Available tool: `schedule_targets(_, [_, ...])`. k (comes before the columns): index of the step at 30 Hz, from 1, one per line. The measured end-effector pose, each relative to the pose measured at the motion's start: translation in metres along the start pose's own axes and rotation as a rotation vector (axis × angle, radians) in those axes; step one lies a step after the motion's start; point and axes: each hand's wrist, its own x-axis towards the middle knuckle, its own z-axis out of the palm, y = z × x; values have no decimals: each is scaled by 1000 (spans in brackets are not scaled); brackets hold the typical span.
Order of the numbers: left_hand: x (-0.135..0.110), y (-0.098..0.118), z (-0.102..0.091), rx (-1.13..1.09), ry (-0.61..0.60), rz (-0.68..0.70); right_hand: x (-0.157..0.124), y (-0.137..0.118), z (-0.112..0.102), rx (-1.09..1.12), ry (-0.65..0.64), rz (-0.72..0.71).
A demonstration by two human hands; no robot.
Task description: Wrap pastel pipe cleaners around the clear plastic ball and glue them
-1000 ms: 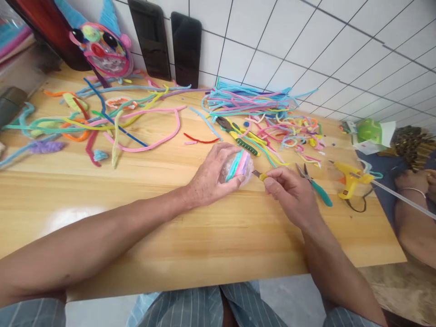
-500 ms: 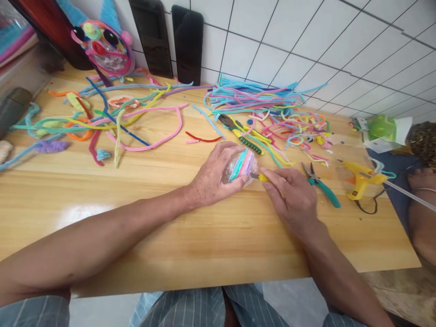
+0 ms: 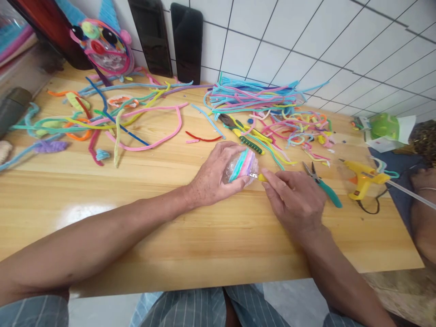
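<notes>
My left hand (image 3: pixel 218 175) is wrapped round a clear plastic piece (image 3: pixel 231 165), perhaps the base of a bottle, with teal, pink and purple pipe cleaners (image 3: pixel 243 164) lying across it. Between thumb and fingers, my right hand (image 3: pixel 295 195) grips a small yellow-handled knife (image 3: pixel 262 177). Its metal blade meets the plastic at the right edge of the purple strip, close to my left thumb. Most of the handle is hidden in my palm. Just right of that hand lie teal-handled pliers (image 3: pixel 327 190).
A yellow glue gun (image 3: pixel 363 179) lies at the right. Behind my hands are green-yellow pliers (image 3: pixel 241 134) and a bundle of pipe cleaners (image 3: pixel 252 96). Loose pipe cleaners (image 3: pixel 153 143) spread over the left. Two phones (image 3: pixel 186 43) and a decorated face figure (image 3: pixel 105 47) stand against the wall.
My right hand has shifted slightly to the right and more of the blade shows. The left hand and the plastic piece stay nearly in place.
</notes>
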Motion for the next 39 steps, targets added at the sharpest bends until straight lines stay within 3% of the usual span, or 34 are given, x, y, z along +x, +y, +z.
schedule_targets(20, [2, 0, -1, 58, -13, -35, 2, -11, -4, -78, -9, 49])
schedule_targets(39, [4, -1, -4, 39, -17, 7, -5, 1, 12, 13, 34, 40])
